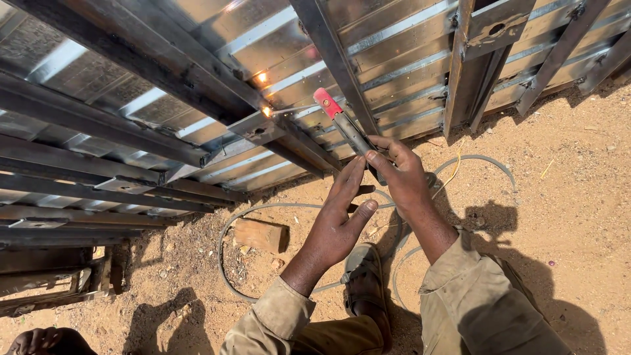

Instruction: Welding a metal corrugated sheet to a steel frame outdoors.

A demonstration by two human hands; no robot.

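My right hand (399, 172) grips a welding electrode holder (347, 126) with a red tip. A thin rod runs from that tip to a glowing spot (266, 111) on a steel bracket (253, 126) of a large metal gate frame (164, 85). My left hand (342, 213) is raised beside the right, fingers spread and straight, holding nothing, its fingertips close to the holder's handle. Both arms wear tan sleeves.
The corrugated sheet gate with dark steel bars fills the top and left. A grey cable (227, 253) loops over sandy ground. A wooden block (261, 235) lies in the loop. My sandalled foot (365, 279) rests below. Another foot (39, 342) shows at the bottom left.
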